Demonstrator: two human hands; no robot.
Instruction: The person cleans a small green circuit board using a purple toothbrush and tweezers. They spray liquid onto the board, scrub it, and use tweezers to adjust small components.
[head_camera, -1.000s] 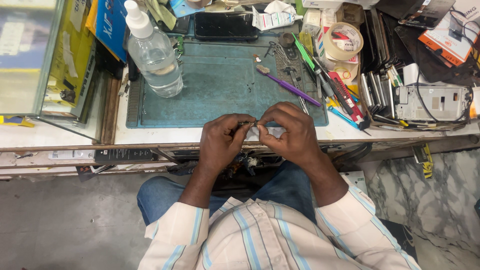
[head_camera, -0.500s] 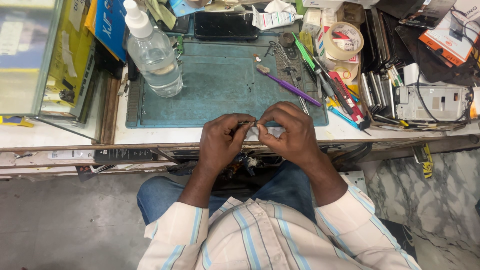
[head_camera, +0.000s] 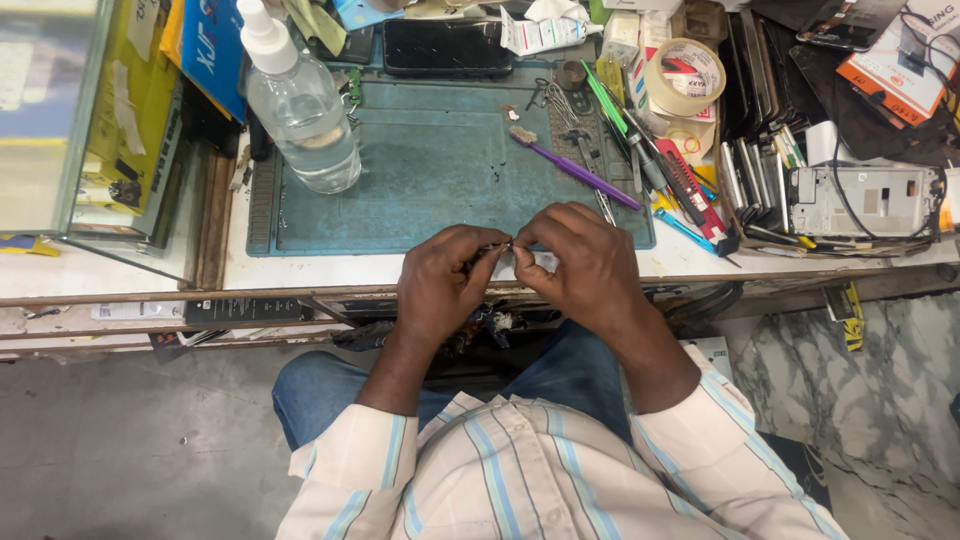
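Note:
My left hand (head_camera: 440, 285) and my right hand (head_camera: 585, 265) meet at the front edge of the workbench, fingertips together. Between them I pinch a small whitish part (head_camera: 518, 262); my left fingers also hold a thin metal tool, probably tweezers (head_camera: 490, 250), pointed at it. Most of the part is hidden by my fingers. Both hands hover just in front of the teal work mat (head_camera: 430, 170).
A clear plastic bottle (head_camera: 300, 110) stands at the mat's left. A purple toothbrush (head_camera: 575, 165), tape roll (head_camera: 685, 75), screwdrivers and pens crowd the right. A dark phone (head_camera: 447, 47) lies at the back; an opened phone frame (head_camera: 865, 200) sits far right. Boxes (head_camera: 120, 110) line the left.

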